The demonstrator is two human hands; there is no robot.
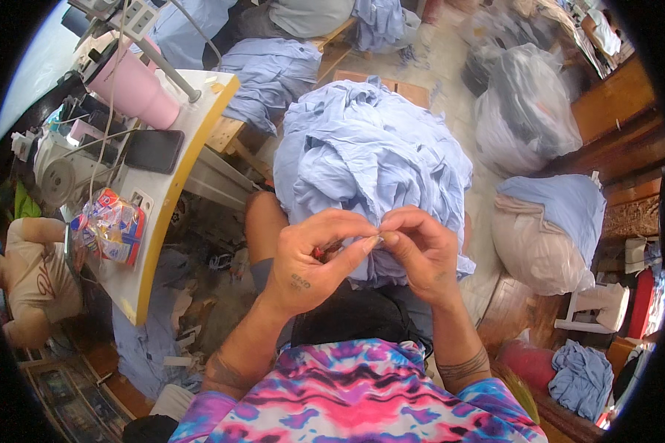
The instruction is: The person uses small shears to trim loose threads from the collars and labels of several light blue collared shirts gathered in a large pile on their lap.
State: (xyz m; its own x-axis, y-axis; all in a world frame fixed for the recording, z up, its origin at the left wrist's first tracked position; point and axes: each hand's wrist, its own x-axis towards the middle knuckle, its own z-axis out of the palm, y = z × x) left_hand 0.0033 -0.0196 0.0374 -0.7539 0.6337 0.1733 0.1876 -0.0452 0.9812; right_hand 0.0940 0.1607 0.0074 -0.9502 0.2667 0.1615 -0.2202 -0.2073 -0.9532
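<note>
Both hands meet at the picture's centre over a heap of pale blue cloth (369, 155) piled on the person's lap. The left hand (314, 255) is clenched around a small red tool (319, 253), only partly visible, its fingertips pinching toward the right hand (421, 251), which pinches a fold of the cloth. At 9 o'clock a tabletop (162, 199) carries a pink tumbler (137, 88), a dark phone (154, 150) and a snack packet (112, 225)

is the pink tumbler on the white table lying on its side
Yes, the pink tumbler lies tipped over on the white table, beside a black phone.
</note>
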